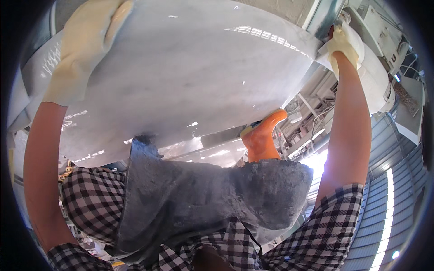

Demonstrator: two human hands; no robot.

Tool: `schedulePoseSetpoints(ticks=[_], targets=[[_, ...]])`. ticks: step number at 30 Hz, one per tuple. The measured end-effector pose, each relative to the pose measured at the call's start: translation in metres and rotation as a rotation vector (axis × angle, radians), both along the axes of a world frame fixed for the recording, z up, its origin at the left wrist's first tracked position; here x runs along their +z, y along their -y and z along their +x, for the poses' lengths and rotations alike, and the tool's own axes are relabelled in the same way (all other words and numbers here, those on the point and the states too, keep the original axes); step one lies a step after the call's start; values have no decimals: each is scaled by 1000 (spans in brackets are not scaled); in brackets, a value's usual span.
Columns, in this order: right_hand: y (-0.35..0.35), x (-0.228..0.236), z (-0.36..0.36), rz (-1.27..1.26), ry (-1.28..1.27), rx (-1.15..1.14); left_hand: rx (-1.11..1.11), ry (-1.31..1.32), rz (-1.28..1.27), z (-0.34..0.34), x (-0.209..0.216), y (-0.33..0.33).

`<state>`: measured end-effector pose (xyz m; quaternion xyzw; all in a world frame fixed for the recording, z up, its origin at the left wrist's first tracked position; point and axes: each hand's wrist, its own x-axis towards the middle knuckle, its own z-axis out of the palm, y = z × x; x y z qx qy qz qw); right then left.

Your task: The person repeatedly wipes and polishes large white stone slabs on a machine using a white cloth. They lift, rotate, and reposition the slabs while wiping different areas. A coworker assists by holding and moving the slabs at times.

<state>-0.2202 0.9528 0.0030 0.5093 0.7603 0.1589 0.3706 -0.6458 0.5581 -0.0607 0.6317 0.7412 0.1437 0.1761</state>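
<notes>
A large, smooth, glossy pale-grey piece with a curved outline (181,86) spreads before me, its kind unclear. My left hand (83,52), in a thick cream rubber glove, lies over its left part. The thumb side shows along the glove's right edge, while the other fingertips run out of the picture at the top. At the piece's far right corner is my right hand (342,45), also in a cream glove. Its fingers look curled around something small, with a bit of dark red showing beside them; most of it is hidden by the glove.
A dusty grey apron (190,198) covers my lap, close below the piece. An orange rubber boot (266,135) stands out beyond it. White rounded forms (373,86), cables and frames crowd the right side, with a ribbed metal wall (389,180) farther off.
</notes>
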Motion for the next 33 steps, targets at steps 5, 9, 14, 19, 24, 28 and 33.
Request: schedulePoseSetpoints(ticks=[5,9,14,19,24,28,33], targets=[[19,11,-12,-136,86,49,-111,-71,57,-28,-21,12],[63,45,-42,-186,296,-43,-97,-40,74,-25,-25,17],[75,52,-87,113,-115,-757,-63,141,27,-13,-20,7],[42,5,-25,146,-295,-565,-82,55,72,-15,-22,0],[51,-8,54,-154,20,102,-97,-50,-236,-15,-4,-9],[139,-10,-33,-95,-377,235,-59,-8,-267,-14,12,-16],[303,-29,-158,-80,-1125,295,-21,-1,-123,-14,-2,-15]])
